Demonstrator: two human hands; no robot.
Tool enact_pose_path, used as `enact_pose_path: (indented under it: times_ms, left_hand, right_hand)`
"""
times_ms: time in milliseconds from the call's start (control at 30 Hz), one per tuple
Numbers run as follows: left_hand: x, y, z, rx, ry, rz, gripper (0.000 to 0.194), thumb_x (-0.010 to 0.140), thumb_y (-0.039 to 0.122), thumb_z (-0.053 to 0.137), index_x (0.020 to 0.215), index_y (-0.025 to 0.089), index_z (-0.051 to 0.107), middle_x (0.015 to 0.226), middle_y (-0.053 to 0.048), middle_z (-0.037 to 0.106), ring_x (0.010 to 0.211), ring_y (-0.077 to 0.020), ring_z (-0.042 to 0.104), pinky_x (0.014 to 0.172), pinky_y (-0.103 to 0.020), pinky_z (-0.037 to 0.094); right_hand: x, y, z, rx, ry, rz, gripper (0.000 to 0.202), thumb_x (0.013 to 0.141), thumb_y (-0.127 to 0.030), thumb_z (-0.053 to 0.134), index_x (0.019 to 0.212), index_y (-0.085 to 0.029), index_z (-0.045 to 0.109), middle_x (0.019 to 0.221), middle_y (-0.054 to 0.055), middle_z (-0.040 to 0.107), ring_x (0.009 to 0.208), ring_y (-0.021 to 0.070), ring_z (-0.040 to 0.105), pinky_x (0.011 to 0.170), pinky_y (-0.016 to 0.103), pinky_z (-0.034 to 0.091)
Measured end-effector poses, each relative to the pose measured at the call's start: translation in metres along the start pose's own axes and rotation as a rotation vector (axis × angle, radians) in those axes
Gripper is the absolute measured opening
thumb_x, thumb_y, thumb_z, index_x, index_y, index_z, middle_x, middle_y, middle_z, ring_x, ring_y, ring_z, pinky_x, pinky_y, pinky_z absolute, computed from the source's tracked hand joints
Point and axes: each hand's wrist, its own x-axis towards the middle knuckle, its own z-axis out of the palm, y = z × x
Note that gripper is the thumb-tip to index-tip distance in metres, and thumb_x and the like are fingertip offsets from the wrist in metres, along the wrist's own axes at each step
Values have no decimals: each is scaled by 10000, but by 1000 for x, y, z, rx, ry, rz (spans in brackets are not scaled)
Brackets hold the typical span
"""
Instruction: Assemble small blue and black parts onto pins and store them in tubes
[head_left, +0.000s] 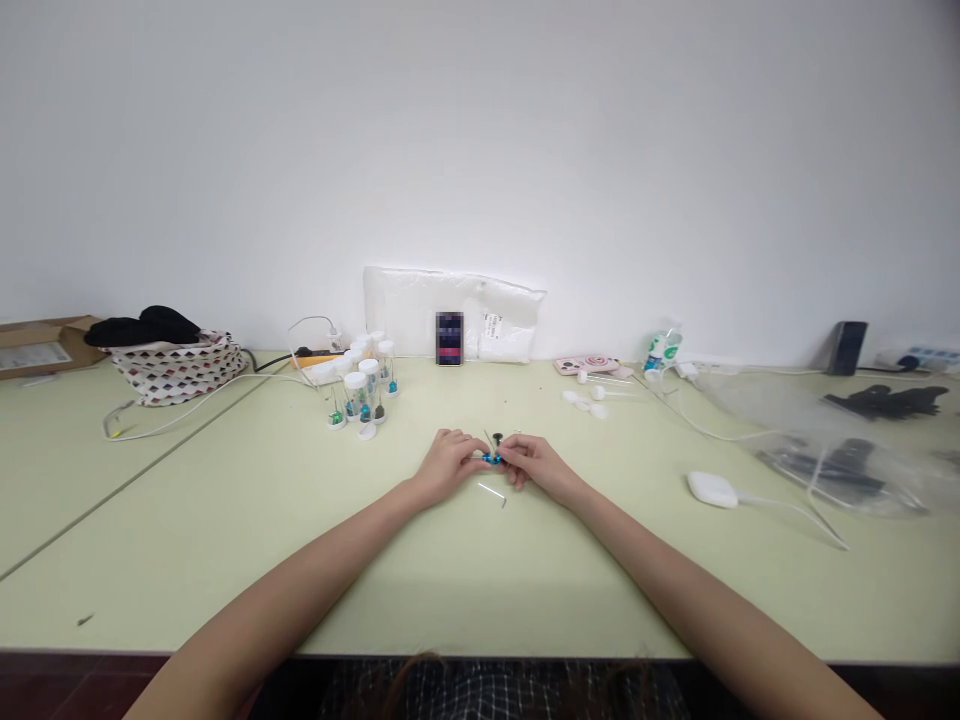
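Note:
Near the middle of the pale green table, my left hand [448, 466] and my right hand [537, 466] meet at a small blue part [491, 459]. The left fingers pinch its left side, and the right fingertips close on its right side. A small black piece [497, 438] shows just above the blue part, beside a thin rod. Its exact contact with the fingers is too small to tell. Below the hands lies a thin metal L-shaped rod [493, 492] on the table.
Several white-capped clear containers [355, 381] with small coloured parts stand left of centre. A phone [450, 338] leans on a plastic package [397, 312] at the wall. White charger [712, 489], cables and plastic bags [847, 472] lie right; a checkered basket [180, 370] sits left.

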Motion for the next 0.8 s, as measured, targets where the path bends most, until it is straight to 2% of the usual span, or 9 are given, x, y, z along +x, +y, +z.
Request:
enact_pose_path:
  times_ms: [100, 267, 400, 567, 633, 800]
  left_hand:
    - [0, 0, 0, 4, 5, -14, 261, 795, 439, 455, 889, 232, 582, 686, 6, 578, 709, -140, 484, 740, -298, 293]
    - [1, 1, 0, -3, -8, -9, 276, 802, 446, 437, 908, 236, 582, 714, -3, 592, 713, -145, 488, 747, -304, 297]
    - [1, 1, -1, -1, -8, -11, 273, 801, 446, 438, 898, 233, 578, 706, -1, 586, 715, -146, 484, 744, -302, 296]
    - [0, 3, -2, -9, -12, -9, 274, 807, 442, 430, 917, 238, 575, 709, 3, 583, 716, -141, 483, 750, -301, 295]
    - [0, 4, -2, -12, -14, -20, 281, 805, 447, 431, 916, 234, 576, 711, 0, 584, 714, -142, 486, 751, -303, 296]
    - [0, 2, -2, -17, -5, -32, 262, 804, 435, 441, 897, 232, 578, 700, 3, 580, 708, -140, 488, 749, -303, 297]
  right_hand:
    - [-1, 0, 0, -14, 2, -19, 302, 701, -414, 606, 847, -150, 585, 553, -14, 547, 482, 89, 521, 458, 213, 465]
    - [0, 1, 0, -11, 4, 1, 327, 735, -451, 550, 826, -139, 580, 643, 24, 586, 477, 87, 524, 424, 207, 451]
    - [-1, 0, 0, -26, 8, -13, 327, 710, -439, 587, 847, -141, 580, 573, -2, 556, 489, 90, 525, 446, 203, 456]
    - [-1, -2, 2, -2, 2, 19, 357, 730, -486, 537, 801, -138, 569, 643, 21, 592, 452, 75, 514, 421, 201, 444]
    - [-1, -3, 2, -2, 7, 30, 360, 731, -495, 529, 792, -142, 569, 609, 10, 584, 440, 74, 511, 425, 202, 443]
    - [-3, -6, 1, -30, 25, 15, 340, 667, -433, 625, 852, -152, 579, 547, -18, 536, 481, 93, 518, 440, 211, 445]
